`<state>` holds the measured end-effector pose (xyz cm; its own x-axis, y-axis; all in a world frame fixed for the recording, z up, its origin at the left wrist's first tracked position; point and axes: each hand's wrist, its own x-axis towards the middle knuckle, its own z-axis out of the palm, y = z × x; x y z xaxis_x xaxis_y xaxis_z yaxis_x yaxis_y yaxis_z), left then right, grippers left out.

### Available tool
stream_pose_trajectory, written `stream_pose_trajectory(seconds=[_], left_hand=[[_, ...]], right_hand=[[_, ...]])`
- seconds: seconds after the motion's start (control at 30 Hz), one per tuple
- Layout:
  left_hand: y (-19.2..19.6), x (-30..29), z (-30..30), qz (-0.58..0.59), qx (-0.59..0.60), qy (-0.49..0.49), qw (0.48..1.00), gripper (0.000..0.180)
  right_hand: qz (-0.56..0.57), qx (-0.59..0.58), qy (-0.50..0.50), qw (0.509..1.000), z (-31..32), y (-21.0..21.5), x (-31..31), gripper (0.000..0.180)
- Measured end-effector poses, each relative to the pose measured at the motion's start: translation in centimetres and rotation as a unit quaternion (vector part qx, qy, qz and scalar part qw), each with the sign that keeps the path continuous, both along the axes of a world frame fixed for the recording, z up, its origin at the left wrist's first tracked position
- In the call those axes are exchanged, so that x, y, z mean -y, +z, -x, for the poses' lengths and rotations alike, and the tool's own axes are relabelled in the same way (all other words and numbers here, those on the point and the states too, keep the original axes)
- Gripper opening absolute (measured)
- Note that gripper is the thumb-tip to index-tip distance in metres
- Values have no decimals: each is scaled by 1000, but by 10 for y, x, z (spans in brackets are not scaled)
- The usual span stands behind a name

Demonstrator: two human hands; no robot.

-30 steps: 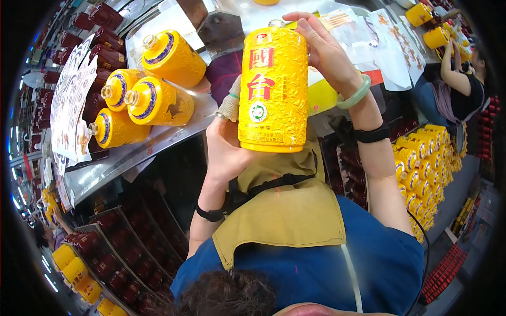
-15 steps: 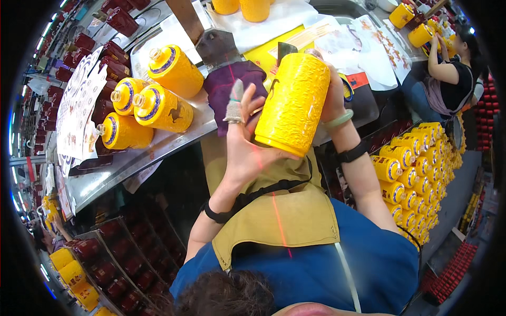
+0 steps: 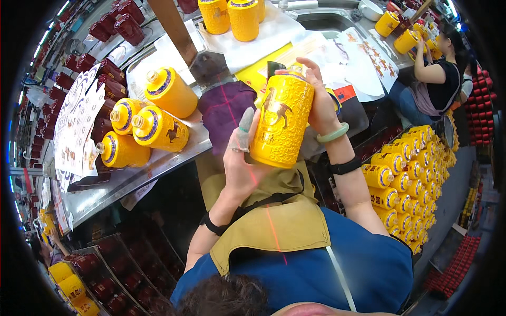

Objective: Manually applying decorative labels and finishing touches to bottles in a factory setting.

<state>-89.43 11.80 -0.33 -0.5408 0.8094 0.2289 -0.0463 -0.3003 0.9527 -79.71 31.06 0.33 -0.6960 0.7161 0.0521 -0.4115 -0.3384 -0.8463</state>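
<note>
A glossy yellow bottle (image 3: 283,122) with raised texture and a brown horse picture is held up in front of my apron, tilted slightly. My right hand (image 3: 318,100) grips it at the neck and upper right side. Around its lower left side and base rests my left hand (image 3: 241,160), with pale coverings on a finger and the thumb. Below the bottle's far side lies a purple cloth (image 3: 227,117) on the bench edge. To the left, several similar yellow bottles (image 3: 169,94) with blue-patterned shoulders lie tilted on the metal bench (image 3: 113,181).
Printed decal sheets (image 3: 79,126) lean at left, with more sheets (image 3: 369,63) near a sink (image 3: 327,22). A wooden post (image 3: 174,29) rises ahead. Stacked yellow bottles (image 3: 403,181) fill the right side. Another person (image 3: 437,73) works at far right. Dark red bottles (image 3: 129,29) stand at far left.
The bottle has been turned in my hands, so its horse picture now faces me. My right hand has shifted toward its neck, and the view has moved slightly.
</note>
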Motion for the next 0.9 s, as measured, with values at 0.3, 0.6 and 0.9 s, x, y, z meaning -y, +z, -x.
stream_pose_trajectory(seconds=[0.3, 0.6, 0.9], left_hand=[[-22, 16, 20, 65, -200, 172, 962, 92], [-38, 18, 43, 77, -137, 209, 965, 89], [-44, 35, 46, 42, 113, 3, 993, 106]], right_hand=[[-246, 170, 77, 951, 62, 15, 15, 60], [-167, 91, 115, 975, 104, 6, 8, 67], [-173, 78, 112, 975, 77, 38, 1, 32]])
